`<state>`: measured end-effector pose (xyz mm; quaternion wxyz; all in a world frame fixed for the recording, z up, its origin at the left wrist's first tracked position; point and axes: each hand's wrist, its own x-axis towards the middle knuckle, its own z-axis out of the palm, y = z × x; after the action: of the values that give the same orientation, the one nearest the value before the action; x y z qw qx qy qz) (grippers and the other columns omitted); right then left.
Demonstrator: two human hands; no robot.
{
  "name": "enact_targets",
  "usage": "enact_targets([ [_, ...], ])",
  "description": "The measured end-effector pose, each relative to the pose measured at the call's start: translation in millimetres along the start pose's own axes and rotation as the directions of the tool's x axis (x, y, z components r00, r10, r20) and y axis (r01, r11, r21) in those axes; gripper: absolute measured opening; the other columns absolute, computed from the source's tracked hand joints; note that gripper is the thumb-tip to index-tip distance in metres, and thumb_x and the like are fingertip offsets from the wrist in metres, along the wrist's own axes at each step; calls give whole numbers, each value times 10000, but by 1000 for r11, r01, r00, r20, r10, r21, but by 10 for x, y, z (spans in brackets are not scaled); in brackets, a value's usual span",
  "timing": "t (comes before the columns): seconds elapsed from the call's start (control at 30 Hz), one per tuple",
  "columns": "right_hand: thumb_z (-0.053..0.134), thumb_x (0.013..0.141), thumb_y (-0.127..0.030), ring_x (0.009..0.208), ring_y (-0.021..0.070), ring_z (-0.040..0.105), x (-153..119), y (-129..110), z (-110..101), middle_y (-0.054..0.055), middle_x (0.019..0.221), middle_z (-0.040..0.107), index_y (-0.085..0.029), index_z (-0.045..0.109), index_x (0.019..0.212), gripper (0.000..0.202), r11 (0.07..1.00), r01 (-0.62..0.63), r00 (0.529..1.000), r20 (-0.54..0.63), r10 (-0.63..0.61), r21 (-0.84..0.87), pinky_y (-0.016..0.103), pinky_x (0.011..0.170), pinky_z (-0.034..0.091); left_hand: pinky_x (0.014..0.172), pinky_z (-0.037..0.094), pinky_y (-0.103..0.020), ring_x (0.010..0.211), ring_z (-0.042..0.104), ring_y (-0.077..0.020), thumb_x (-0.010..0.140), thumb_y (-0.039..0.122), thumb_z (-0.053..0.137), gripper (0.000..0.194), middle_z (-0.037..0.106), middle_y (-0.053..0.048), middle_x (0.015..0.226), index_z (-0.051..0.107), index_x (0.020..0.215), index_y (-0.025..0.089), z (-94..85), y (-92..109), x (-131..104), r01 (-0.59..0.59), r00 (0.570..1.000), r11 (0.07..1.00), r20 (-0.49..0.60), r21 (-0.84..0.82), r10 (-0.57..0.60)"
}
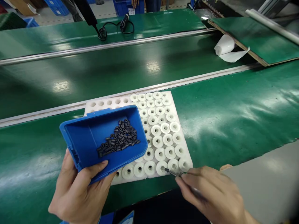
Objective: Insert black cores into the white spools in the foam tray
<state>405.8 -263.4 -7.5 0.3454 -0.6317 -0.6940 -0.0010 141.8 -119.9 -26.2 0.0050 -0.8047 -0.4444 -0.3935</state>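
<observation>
A blue bin (102, 124) holding many small black cylinders (120, 137) is gripped at its near-left edge by my left hand (81, 189), thumb over the rim. The bin is tilted above a white foam tray (184, 130). White round flanged parts (158, 141) stand in rows across the tray, several with dark centres. My right hand (210, 189) is closed on a thin metal tool (174, 172), probably tweezers. A small dark piece shows at the tool's tip, over a white part in the nearest row.
Behind the tray, a green conveyor belt (116, 68) runs between metal rails. A white roll (225, 45) lies near a raised green board (261, 37) at right. A black tool (87, 14) and cable are at the back. People stand beyond.
</observation>
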Motion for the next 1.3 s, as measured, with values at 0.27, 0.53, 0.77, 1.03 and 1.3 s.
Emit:
enact_targets([
  [0.27,570,883,-26,484,156,439,345,-285,402,-17,574,478,-230,546,689,282,928,239,957,230,-176,-286,343,474,343,1156,582,-604,1328,667,-407,679,88,969,343,626,4,1548,731,880,232,89,-207,-98,1,999,1000,-36,10,0],
  [0.53,582,965,-118,454,102,419,334,-60,521,-61,553,467,-234,474,692,316,945,152,976,194,-98,-291,306,466,291,1061,608,-603,1397,581,-397,886,196,843,161,449,198,1664,693,942,203,85,-182,-113,74,995,996,74,-46,-70],
  [0.77,574,1010,-118,464,97,463,327,-146,449,-62,580,480,-225,498,699,337,939,205,961,238,-139,-276,304,473,334,1206,541,-576,1461,530,-398,861,187,861,181,414,132,1701,701,936,227,135,-220,-154,34,998,995,58,-93,-29],
  [1.03,775,945,-225,618,113,731,457,-187,-214,-2,797,768,-205,698,1000,96,974,175,976,154,-153,-143,216,560,565,1308,413,-504,1542,426,-386,803,124,895,243,322,-11,1740,694,921,192,76,-198,-205,-106,991,988,74,-117,115],
  [1.3,759,964,-176,557,148,737,472,-327,104,22,715,769,-186,701,974,59,962,192,981,50,-186,-195,240,538,583,1301,411,-631,1563,381,-444,794,84,886,280,328,-18,1753,736,994,211,49,-158,-333,-95,988,987,108,-127,109],
])
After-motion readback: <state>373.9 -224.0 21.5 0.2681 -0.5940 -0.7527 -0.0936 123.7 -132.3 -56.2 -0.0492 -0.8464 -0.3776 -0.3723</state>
